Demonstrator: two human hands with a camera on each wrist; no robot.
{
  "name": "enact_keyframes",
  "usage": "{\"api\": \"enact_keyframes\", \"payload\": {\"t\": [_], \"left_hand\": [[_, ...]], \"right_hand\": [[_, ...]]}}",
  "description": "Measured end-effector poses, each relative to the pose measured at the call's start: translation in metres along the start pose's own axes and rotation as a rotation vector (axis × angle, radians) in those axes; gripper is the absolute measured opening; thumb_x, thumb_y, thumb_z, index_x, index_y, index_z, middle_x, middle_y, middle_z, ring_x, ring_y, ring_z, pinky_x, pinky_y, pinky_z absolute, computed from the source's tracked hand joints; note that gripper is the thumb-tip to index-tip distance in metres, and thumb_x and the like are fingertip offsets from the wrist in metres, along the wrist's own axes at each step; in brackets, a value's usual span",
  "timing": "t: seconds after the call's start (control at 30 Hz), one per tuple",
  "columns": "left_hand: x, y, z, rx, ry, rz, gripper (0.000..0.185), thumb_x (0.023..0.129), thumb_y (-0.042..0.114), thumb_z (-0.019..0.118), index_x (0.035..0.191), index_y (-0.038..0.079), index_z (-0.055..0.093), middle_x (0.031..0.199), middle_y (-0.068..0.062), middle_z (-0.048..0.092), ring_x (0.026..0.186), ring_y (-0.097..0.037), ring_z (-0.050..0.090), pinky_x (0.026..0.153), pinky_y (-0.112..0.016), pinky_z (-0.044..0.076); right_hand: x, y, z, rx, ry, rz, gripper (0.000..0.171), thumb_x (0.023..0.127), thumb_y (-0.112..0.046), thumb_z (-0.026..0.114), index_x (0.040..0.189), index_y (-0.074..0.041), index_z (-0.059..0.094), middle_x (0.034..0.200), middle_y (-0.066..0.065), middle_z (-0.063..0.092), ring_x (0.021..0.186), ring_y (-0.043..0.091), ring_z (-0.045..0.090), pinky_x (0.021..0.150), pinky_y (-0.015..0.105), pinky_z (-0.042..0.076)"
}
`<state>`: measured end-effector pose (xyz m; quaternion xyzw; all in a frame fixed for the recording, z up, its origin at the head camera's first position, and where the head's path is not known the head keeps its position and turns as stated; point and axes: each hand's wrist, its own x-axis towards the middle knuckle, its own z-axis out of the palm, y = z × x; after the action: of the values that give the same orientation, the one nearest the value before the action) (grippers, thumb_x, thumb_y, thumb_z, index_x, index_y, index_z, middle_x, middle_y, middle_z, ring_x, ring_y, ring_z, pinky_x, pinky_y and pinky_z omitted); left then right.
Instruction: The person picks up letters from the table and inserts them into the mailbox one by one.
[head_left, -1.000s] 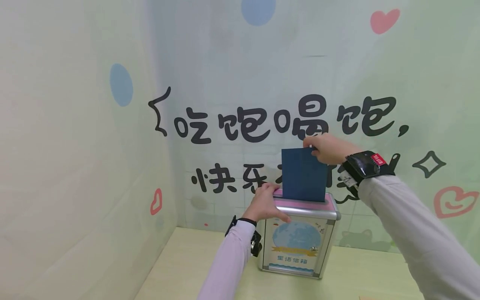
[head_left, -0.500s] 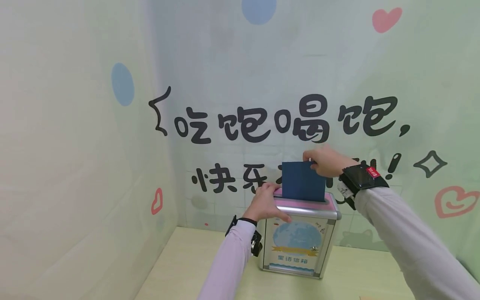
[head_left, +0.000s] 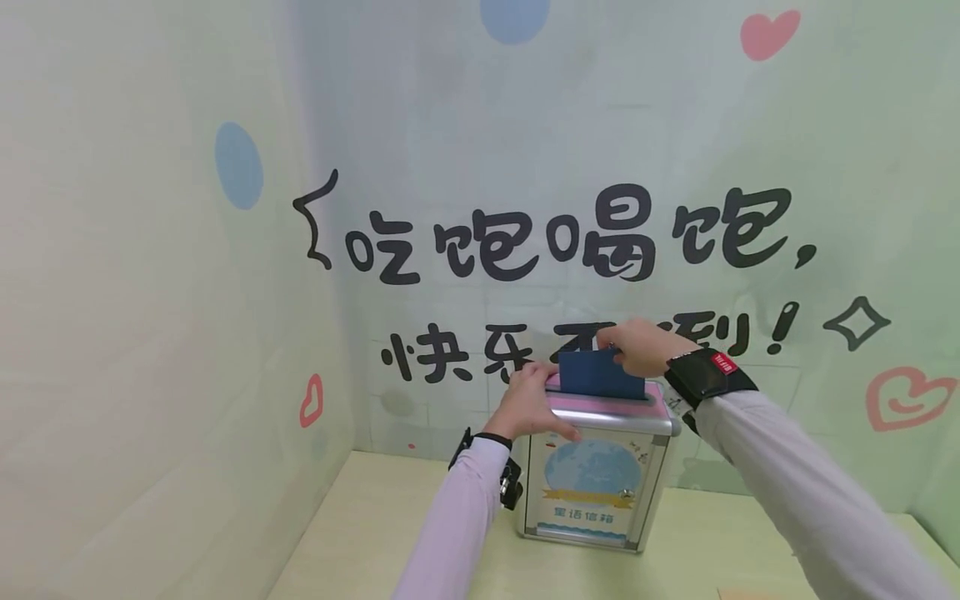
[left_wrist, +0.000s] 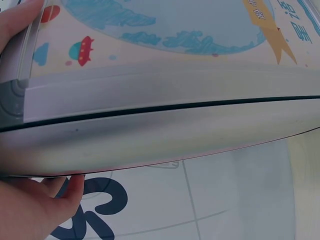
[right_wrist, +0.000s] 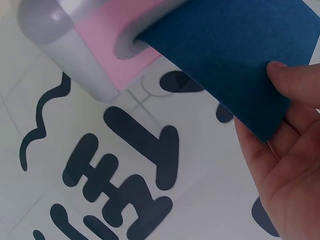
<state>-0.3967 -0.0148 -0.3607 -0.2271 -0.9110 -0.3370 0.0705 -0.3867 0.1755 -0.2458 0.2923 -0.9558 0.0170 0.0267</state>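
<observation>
A silver-framed letter box (head_left: 652,467) with a pink slotted top and a blue globe picture on its front stands on the table. My left hand (head_left: 525,407) grips its upper left end, thumb (left_wrist: 17,17) on the front and fingers (left_wrist: 62,202) behind, as the left wrist view shows. A flat dark blue card (head_left: 592,373) stands upright in the slot, its lower part hidden inside the box. At the card's upper right corner, my right hand (head_left: 643,347) pinches it between thumb (right_wrist: 296,82) and fingers.
Close behind the box rises a pale wall (head_left: 450,125) with large black characters, and another wall (head_left: 150,333) stands along the left. The light wooden table (head_left: 390,508) carries the box. A small tan edge (head_left: 738,594) shows at the bottom right.
My right hand has moved down with the blue card, which has sunk deeper into the slot. My left hand keeps its grip on the box, which has stayed in place.
</observation>
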Motion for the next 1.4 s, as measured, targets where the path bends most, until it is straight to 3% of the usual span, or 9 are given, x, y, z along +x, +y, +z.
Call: {"api": "enact_keyframes", "payload": {"t": [0.4,0.53,0.57,0.63,0.73,0.8,1.17,1.4], "left_hand": [[0.0,0.0,0.002,0.023,0.008,-0.008,0.099,0.049,0.041,0.086,0.134,0.014,0.043,0.135,-0.008,0.038,0.12,-0.026,0.035,0.093,-0.04,0.039],[0.001,0.001,0.001,0.026,0.009,-0.004,0.098,0.049,0.04,0.087,0.133,0.013,0.044,0.135,-0.007,0.039,0.12,-0.025,0.035,0.093,-0.04,0.039],[0.001,0.002,0.001,0.028,0.007,-0.003,0.098,0.049,0.04,0.087,0.133,0.013,0.044,0.135,-0.007,0.039,0.119,-0.025,0.035,0.092,-0.039,0.04],[0.0,0.002,0.001,0.028,0.006,0.001,0.098,0.049,0.04,0.086,0.133,0.012,0.044,0.134,-0.008,0.04,0.118,-0.025,0.036,0.09,-0.039,0.041],[0.0,0.002,0.001,0.033,0.002,0.001,0.098,0.05,0.04,0.086,0.133,0.012,0.044,0.134,-0.008,0.04,0.116,-0.025,0.037,0.088,-0.038,0.042],[0.0,0.002,0.001,0.031,0.004,-0.002,0.098,0.05,0.04,0.086,0.133,0.012,0.044,0.133,-0.008,0.04,0.116,-0.025,0.037,0.087,-0.037,0.042],[0.0,0.002,0.0,0.004,0.012,0.001,0.098,0.048,0.037,0.087,0.132,0.011,0.045,0.132,-0.008,0.041,0.113,-0.025,0.038,0.085,-0.036,0.042],[0.001,0.002,0.001,0.026,0.009,-0.007,0.098,0.048,0.038,0.087,0.133,0.013,0.044,0.134,-0.008,0.04,0.117,-0.025,0.037,0.09,-0.038,0.041]], "right_hand": [[-0.001,0.005,0.028,-0.011,-0.014,-0.038,0.014,0.081,0.002,0.059,0.089,-0.01,0.06,0.079,0.003,0.06,0.068,0.015,0.052,0.062,0.032,0.044],[-0.001,0.009,0.034,-0.003,-0.02,-0.004,0.012,0.082,-0.005,0.062,0.092,-0.011,0.06,0.083,0.004,0.061,0.072,0.018,0.055,0.065,0.034,0.046],[-0.002,0.008,0.035,-0.001,-0.025,0.021,0.018,0.082,-0.011,0.064,0.099,-0.01,0.06,0.092,0.008,0.063,0.08,0.022,0.057,0.071,0.038,0.047],[-0.005,0.007,0.036,-0.009,-0.036,0.08,0.046,0.079,-0.03,0.068,0.119,-0.01,0.055,0.117,0.017,0.056,0.104,0.033,0.054,0.085,0.05,0.044],[-0.013,0.005,0.037,-0.023,-0.046,0.181,0.093,0.069,-0.058,0.067,0.142,-0.013,0.031,0.146,0.021,0.024,0.13,0.043,0.024,0.098,0.063,0.023],[-0.018,0.006,0.038,-0.039,-0.049,0.218,0.107,0.063,-0.068,0.064,0.145,-0.015,0.021,0.149,0.02,0.011,0.133,0.044,0.011,0.1,0.064,0.015],[-0.036,0.029,0.049,0.069,-0.051,0.222,0.113,0.061,-0.072,0.062,0.145,-0.01,0.018,0.147,0.026,0.009,0.131,0.05,0.01,0.097,0.069,0.011],[-0.057,0.048,0.053,0.198,-0.03,0.22,0.111,0.065,-0.059,0.07,0.144,-0.005,0.013,0.145,0.032,0.005,0.129,0.054,0.006,0.092,0.073,0.01]]}}
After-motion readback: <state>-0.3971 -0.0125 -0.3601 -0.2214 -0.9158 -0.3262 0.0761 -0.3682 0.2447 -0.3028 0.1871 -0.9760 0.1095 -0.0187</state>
